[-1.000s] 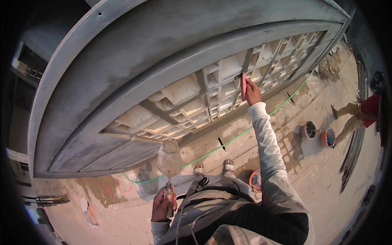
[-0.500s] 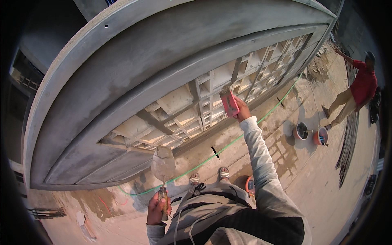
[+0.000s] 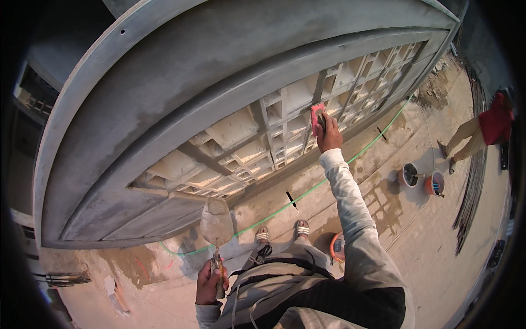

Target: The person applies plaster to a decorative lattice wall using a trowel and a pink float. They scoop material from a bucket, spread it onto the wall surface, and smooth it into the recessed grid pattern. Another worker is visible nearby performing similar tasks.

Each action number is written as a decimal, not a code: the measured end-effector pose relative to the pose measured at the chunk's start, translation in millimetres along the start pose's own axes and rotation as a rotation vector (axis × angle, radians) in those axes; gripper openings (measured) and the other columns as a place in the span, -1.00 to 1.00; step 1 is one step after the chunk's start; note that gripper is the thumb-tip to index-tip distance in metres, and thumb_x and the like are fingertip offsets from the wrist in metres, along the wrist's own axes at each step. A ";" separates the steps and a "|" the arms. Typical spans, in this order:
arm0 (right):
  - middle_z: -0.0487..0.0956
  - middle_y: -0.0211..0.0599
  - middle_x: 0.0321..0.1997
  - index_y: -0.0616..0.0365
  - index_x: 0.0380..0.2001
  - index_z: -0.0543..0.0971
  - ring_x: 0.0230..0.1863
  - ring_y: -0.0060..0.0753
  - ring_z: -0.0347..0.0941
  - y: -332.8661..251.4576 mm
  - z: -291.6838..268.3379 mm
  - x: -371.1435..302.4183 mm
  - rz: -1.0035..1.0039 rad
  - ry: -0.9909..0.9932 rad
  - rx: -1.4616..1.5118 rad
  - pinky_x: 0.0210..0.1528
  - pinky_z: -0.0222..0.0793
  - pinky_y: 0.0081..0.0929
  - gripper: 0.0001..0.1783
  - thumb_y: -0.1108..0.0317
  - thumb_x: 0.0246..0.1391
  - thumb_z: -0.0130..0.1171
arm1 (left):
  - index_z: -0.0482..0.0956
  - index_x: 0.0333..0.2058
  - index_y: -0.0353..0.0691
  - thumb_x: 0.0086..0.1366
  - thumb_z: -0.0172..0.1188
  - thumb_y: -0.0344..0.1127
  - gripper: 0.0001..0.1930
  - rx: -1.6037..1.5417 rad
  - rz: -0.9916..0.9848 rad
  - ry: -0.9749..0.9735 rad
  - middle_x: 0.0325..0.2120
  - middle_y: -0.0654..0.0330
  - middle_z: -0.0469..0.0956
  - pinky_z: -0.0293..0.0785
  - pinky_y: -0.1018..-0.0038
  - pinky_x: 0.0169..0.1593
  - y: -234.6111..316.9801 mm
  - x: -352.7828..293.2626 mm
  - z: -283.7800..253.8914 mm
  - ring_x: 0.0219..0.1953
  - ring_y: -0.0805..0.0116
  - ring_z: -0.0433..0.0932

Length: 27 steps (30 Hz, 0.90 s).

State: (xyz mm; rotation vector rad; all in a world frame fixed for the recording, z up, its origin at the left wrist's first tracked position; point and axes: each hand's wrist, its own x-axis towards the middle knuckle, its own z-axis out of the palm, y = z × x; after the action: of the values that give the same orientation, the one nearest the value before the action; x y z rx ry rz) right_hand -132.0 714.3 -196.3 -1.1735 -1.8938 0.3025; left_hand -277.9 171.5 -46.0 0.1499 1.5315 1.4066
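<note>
My left hand [image 3: 209, 282] is wrapped round the handle of a pointing trowel [image 3: 217, 221], its mortar-stained blade held up before the lower edge of the wall. My right hand [image 3: 329, 135] grips a small red float [image 3: 317, 117] at the end of an outstretched arm. The float's face is turned toward the bars of a grey concrete lattice [image 3: 267, 127]; whether it touches them I cannot tell. Smooth grey plaster [image 3: 181, 88] surrounds the lattice panel.
A green hose [image 3: 263, 219] runs along the ground below the wall. An orange bucket [image 3: 337, 247] stands by my feet; a bucket of grey mix [image 3: 408, 175] and another bucket [image 3: 435, 183] sit farther right. A person in red [image 3: 493, 120] stands beside long rods [image 3: 470, 203].
My right hand has turned the red float from facing me to facing the lattice and raised it slightly. The person at right now shows farther toward the edge. My left hand still holds the trowel.
</note>
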 end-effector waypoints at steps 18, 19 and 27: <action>0.52 -0.07 -0.12 -0.02 0.13 0.53 -0.06 -0.01 0.49 26.5 -19.2 29.7 0.194 -0.025 0.335 0.04 0.39 -0.24 -0.61 0.36 0.28 -0.07 | 0.36 0.12 -0.29 0.35 0.10 -0.26 -0.58 -0.062 0.015 0.079 -0.39 0.15 0.47 0.36 0.50 -0.59 -7.4 -10.6 13.1 -0.65 0.42 0.42; 0.54 -0.06 -0.15 -0.04 0.11 0.56 -0.09 -0.04 0.50 30.0 -13.9 34.6 0.192 -0.026 0.363 0.03 0.39 -0.26 -0.61 0.37 0.26 -0.06 | 0.36 0.12 -0.30 0.36 0.09 -0.27 -0.59 -0.062 0.013 0.067 -0.39 0.15 0.47 0.37 0.50 -0.57 -6.1 -10.6 14.2 -0.64 0.42 0.42; 0.57 -0.05 -0.14 0.02 0.10 0.58 -0.11 -0.09 0.53 9.0 -3.7 31.6 0.157 -0.110 0.285 0.03 0.40 -0.33 -0.60 0.44 0.22 -0.04 | 0.34 0.13 -0.32 0.39 0.06 -0.31 -0.61 -0.042 0.031 0.029 -0.40 0.15 0.46 0.40 0.50 -0.51 -5.5 -6.3 11.3 -0.60 0.44 0.43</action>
State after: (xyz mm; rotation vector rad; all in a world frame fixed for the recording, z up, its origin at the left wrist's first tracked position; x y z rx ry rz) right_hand -129.5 744.1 -182.3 -1.1297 -1.7826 0.7114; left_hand -263.9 173.3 -44.7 0.1285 1.5274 1.4700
